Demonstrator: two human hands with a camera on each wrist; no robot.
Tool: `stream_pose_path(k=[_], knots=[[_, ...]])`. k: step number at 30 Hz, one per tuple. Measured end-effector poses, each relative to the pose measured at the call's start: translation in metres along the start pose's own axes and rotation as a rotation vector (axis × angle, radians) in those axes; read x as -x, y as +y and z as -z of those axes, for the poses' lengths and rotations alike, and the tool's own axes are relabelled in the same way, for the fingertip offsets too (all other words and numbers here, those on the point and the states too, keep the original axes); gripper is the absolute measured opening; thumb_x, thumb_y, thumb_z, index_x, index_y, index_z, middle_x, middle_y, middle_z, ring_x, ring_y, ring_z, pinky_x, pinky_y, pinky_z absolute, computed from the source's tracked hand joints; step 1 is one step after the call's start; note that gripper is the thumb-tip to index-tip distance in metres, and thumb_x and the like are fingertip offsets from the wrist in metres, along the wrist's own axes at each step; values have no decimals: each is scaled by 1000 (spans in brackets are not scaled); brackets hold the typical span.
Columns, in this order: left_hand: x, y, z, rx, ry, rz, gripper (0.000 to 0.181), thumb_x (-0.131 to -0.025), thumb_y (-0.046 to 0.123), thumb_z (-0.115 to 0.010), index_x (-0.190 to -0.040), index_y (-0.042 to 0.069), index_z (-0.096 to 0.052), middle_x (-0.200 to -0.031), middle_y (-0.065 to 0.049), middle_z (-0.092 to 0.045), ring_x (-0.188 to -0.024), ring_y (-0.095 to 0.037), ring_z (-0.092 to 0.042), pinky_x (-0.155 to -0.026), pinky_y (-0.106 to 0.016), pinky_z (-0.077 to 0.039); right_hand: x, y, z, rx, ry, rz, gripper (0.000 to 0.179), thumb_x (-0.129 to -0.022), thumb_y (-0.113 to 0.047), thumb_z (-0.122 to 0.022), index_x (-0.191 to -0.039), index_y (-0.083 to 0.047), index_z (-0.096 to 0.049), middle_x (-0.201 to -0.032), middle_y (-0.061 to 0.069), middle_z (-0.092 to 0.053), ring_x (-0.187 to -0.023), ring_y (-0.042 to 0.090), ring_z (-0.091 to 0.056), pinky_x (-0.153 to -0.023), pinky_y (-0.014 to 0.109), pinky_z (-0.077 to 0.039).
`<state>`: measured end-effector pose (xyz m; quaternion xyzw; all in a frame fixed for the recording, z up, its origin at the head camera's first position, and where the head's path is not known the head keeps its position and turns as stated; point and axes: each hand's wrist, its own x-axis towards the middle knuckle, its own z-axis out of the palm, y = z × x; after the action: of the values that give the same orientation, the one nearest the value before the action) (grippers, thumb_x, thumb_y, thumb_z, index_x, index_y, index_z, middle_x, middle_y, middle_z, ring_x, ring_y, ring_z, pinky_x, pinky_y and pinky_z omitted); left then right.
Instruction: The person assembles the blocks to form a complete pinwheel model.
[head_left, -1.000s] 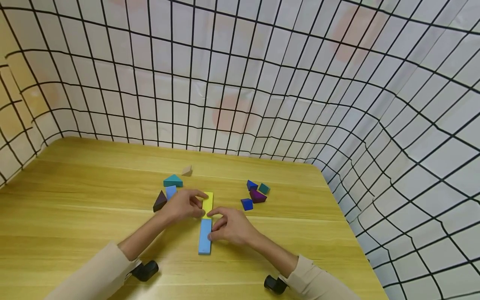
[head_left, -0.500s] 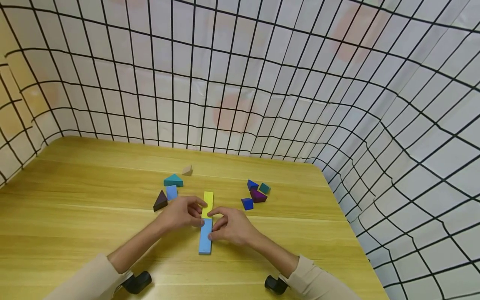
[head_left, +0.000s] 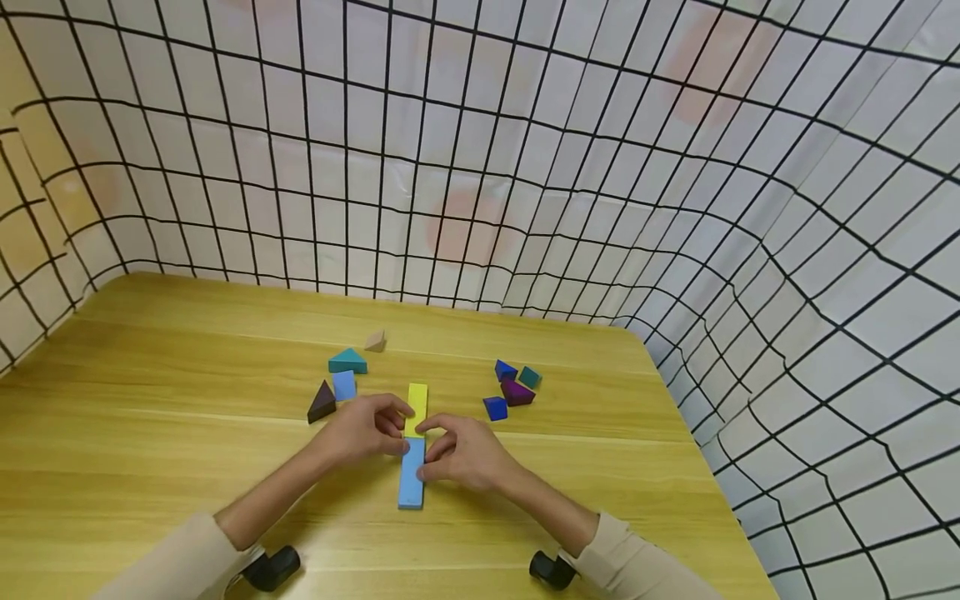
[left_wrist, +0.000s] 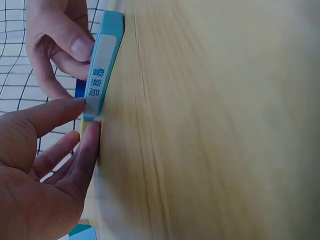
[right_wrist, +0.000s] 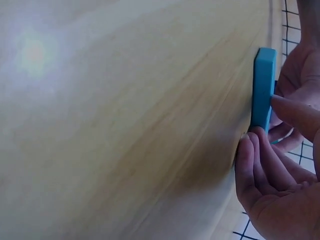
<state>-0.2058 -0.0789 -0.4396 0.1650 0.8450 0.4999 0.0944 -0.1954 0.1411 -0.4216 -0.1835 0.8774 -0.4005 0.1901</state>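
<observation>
A long light-blue block (head_left: 411,487) and a yellow block (head_left: 417,398) lie end to end in a line on the table. My left hand (head_left: 362,429) is on their left side, its thumb touching the blue block near the joint and its index finger the yellow one. From the right, my right hand (head_left: 468,454) touches the blue block with its thumb, while its index fingertip reaches the yellow block by the joint. In the left wrist view, the blue block (left_wrist: 105,55) carries a pale label with printed characters. Both hands partly hide the joint.
Left of the blocks sit a teal triangle (head_left: 347,362), a light-blue piece (head_left: 344,385), a dark triangle (head_left: 322,403) and a beige piece (head_left: 376,341). A purple block (head_left: 517,392), two blue pieces and a green block (head_left: 529,377) lie right. Wire mesh (head_left: 420,192) borders the table.
My left hand has slid toward me along the blocks, its thumb passing from the yellow block onto the blue one. My right hand and the blocks look nearly still.
</observation>
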Motion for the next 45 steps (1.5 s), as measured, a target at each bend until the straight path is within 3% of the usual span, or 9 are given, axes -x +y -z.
stream_pose_path(k=[5, 14, 25, 33, 37, 45], knots=[[-1, 0, 0, 6, -3, 10, 40, -79, 7, -86, -115, 1, -69, -93, -5, -67, -84, -14, -65, -73, -26, -55, 1, 0, 10, 17, 34, 31, 52, -83, -23, -84, -131, -13, -65, -91, -4, -77, -84, 10, -70, -76, 29, -54], [0, 0, 1, 22, -7, 8, 41, -78, 8, -87, -114, 1, -70, -94, -6, -67, -83, -15, -64, -74, -27, -55, 2, 7, 36, 38, 169, 66, 52, -85, -23, -82, -131, -7, -65, -96, 5, -76, -80, 13, -70, -62, 30, -55], [0, -5, 3, 42, -8, -20, 41, -78, 8, -87, -115, 0, -69, -93, -6, -67, -83, -15, -64, -72, -24, -54, -4, 18, 69, 61, 377, 64, 44, -88, -23, -79, -129, -16, -67, -95, 2, -74, -87, 16, -69, -73, 32, -57], [-1, -6, 2, 49, -15, -33, 42, -78, 9, -87, -115, 0, -69, -94, -7, -68, -83, -15, -64, -72, -23, -54, -17, 27, 90, 193, 554, 18, 44, -86, -24, -80, -128, -13, -69, -102, 10, -75, -94, 26, -67, -76, 39, -56], [-1, -6, 2, 49, -14, -30, 42, -78, 8, -87, -115, 0, -69, -94, -7, -67, -83, -15, -64, -72, -23, -54, -23, 34, 95, 213, 583, 2, 44, -86, -23, -78, -128, -13, -69, -108, 16, -73, -97, 30, -66, -79, 43, -56], [-1, -7, 2, 50, -13, -26, 42, -78, 9, -87, -116, 0, -69, -95, -6, -67, -84, -15, -64, -73, -23, -54, -30, 45, 96, 231, 600, -7, 41, -86, -20, -77, -125, -11, -70, -111, 18, -73, -91, 29, -68, -73, 40, -57]])
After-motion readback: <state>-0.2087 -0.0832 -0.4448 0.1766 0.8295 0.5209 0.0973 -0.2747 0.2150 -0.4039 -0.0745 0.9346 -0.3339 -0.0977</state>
